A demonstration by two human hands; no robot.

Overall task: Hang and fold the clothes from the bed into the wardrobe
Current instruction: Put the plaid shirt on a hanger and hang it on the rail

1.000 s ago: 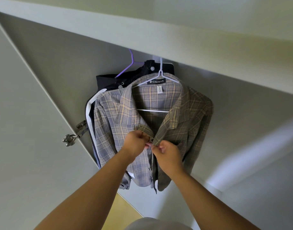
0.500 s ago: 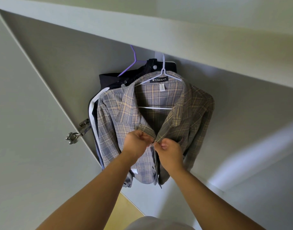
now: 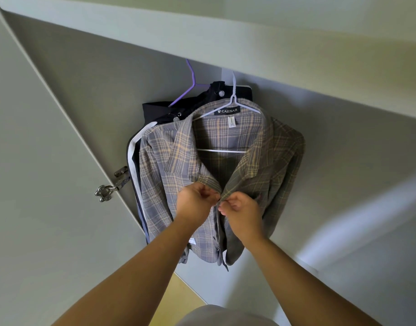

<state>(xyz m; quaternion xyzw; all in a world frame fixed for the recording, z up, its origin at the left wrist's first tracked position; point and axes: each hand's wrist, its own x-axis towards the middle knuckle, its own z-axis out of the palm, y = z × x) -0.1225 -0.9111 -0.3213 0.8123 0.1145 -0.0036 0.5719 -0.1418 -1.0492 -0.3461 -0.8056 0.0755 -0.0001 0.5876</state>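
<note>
Wardrobe (image 3: 61, 95) holds plaid shirt (image 3: 268, 165) on white hanger (image 3: 234, 100), hung in front of dark garment (image 3: 155, 111) on purple hanger (image 3: 190, 83). Collar label (image 3: 227, 111) reads "CAESAR"; small size tag (image 3: 232, 121) below, too small to read. Left hand (image 3: 195, 201) and right hand (image 3: 243, 212) each pinch shirt's front edge just under collar, fingers curled tight. Door hinge (image 3: 108, 190) at left.

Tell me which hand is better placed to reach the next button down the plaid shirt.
Probably the right hand: it pinches the plaid shirt lower, nearer that button, than the left hand.
</note>
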